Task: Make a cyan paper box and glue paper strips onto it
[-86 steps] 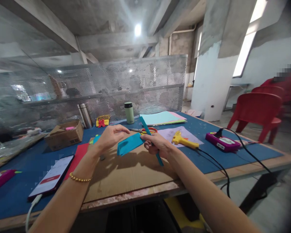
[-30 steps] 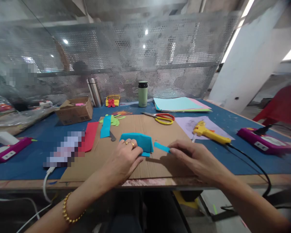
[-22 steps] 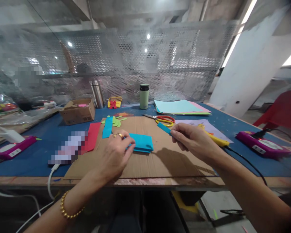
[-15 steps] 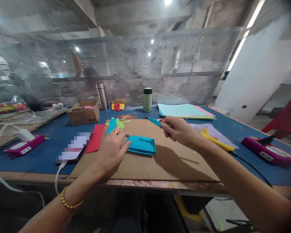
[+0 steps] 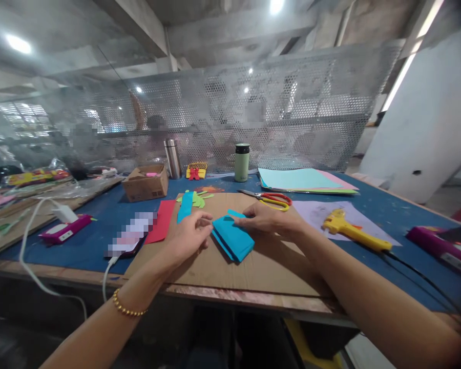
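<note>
Head view: the folded blue paper (image 5: 236, 242) lies slantwise in front of the person, over the middle of a brown cardboard sheet (image 5: 203, 271), its layers slightly parted along the lower left edge. Of the two hands, the right hand (image 5: 269, 218) is closed on its upper edge, thumb across the top; a narrow blue strip (image 5: 236, 211) shows just beyond that thumb, though whether it is a loose piece or part of the fold is hard to make out. The left hand (image 5: 190, 237) is half open and holds nothing, fingers loosely curled, their tips just beside the paper's left edge.

Behind the left hand, a blue band (image 5: 185, 206) lies across light green cutouts (image 5: 200, 200), with a red sheet (image 5: 159, 225) and a phone (screen blurred out) (image 5: 132, 236) further left. Red-and-yellow-handled scissors (image 5: 274, 200) lie beyond the right hand, and a yellow glue gun (image 5: 355, 233) lies on a lilac sheet (image 5: 380, 230) to the right. Toward the far side of the blue worktop (image 5: 88, 257) are a small carton (image 5: 146, 187), a steel flask (image 5: 172, 160), a green tumbler (image 5: 242, 165) and a stack of coloured paper (image 5: 299, 179), all in front of a perforated metal screen (image 5: 223, 133)
</note>
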`<state>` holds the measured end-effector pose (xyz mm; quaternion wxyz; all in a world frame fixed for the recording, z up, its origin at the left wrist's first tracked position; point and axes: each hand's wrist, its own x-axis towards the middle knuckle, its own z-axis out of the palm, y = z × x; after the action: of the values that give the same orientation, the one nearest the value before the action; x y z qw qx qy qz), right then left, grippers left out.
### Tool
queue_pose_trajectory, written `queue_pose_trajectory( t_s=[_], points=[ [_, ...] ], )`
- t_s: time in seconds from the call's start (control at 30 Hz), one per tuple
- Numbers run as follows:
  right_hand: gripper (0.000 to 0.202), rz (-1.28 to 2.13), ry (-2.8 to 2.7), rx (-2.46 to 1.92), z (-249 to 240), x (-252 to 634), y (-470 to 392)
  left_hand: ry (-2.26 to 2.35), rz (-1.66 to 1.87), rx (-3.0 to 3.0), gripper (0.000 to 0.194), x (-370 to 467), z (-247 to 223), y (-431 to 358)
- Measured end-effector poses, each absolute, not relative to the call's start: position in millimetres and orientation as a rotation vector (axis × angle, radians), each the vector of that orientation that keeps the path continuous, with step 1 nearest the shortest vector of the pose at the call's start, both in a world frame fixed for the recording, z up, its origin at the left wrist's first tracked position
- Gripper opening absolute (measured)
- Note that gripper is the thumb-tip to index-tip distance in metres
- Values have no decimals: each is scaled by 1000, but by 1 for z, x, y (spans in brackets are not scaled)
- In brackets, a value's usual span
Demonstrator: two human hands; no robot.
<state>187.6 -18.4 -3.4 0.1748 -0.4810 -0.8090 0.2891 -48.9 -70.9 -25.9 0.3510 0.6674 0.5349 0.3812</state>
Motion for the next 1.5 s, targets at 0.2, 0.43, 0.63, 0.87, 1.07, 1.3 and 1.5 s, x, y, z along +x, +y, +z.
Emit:
queue_pose_trajectory(
  t_s=[0.2, 0.43, 0.63, 0.87, 1.07, 1.3, 1.5],
  points=[
    [54, 1032, -2011, -1354, -6, 188, -17, 1276, 1002, 1861, 29, -20, -11, -41],
    [43, 1114, -1882, -1444, -6, 207, -9, 1019, 921, 1671, 23, 21, 2, -6],
    [45, 1160, -1874, -1424, -5, 211, -11, 1037, 1201, 1703, 28, 29, -2, 6],
    [40, 1078, -2033, -1501, -2, 213, -10, 1107, 1224, 1800, 17, 8, 0, -2],
    [45, 989, -2237, -1442, -4, 210, -16, 942, 1056, 1707, 37, 4, 5, -9],
    [40, 1103, -1903, -1381, -6, 207, -12, 957, 1089, 1763, 34, 2, 8, -7],
    [44, 750, -1783, -1287, -4, 205, -9, 1263, 1153, 2200, 24, 2, 6, -9]
  ],
)
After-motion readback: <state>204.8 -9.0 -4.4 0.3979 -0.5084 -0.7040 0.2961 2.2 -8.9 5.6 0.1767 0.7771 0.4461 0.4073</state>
